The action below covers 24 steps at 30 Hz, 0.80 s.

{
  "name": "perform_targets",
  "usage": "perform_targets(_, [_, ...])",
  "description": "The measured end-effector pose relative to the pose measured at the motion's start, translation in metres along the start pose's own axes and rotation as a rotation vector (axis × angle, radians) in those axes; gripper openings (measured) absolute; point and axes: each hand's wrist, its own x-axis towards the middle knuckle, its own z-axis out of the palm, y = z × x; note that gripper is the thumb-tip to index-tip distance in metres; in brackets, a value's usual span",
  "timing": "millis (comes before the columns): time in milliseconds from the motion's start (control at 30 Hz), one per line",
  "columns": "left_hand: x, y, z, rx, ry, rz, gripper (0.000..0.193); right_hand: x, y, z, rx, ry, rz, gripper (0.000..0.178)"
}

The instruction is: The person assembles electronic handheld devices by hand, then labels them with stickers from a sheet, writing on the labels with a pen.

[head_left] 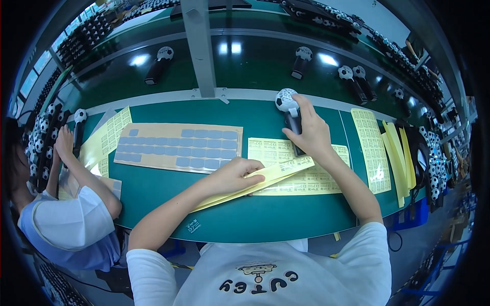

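Observation:
My right hand grips a black microphone with a round, football-patterned head. Its fingers lie along the right side, and the thumb is over the handle. The microphone's lower end sits just above a pale yellow label sheet lying flat on the green table. In my left hand is a folded yellow label sheet, pinched between thumb and fingers, its strip slanting up to the right over the flat sheet. Left of it lies a brown backing card with rows of grey rounded stickers and a few gaps.
A metal post rises at the table's far edge, before a dark green conveyor carrying several microphones. To the right lie another label sheet and yellow strips. A co-worker sits at left, hand at another microphone.

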Motion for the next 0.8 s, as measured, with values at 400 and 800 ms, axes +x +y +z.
perform_targets(400, [0.000, 0.001, 0.002, 0.048, -0.041, -0.091, 0.019, 0.002, 0.046, -0.038, 0.803, -0.398, 0.507, 0.012])
perform_targets(800, [0.004, 0.002, 0.001, 0.021, -0.060, -0.087, 0.020, 0.002, 0.045, -0.036, 0.735, -0.607, 0.491, 0.008])
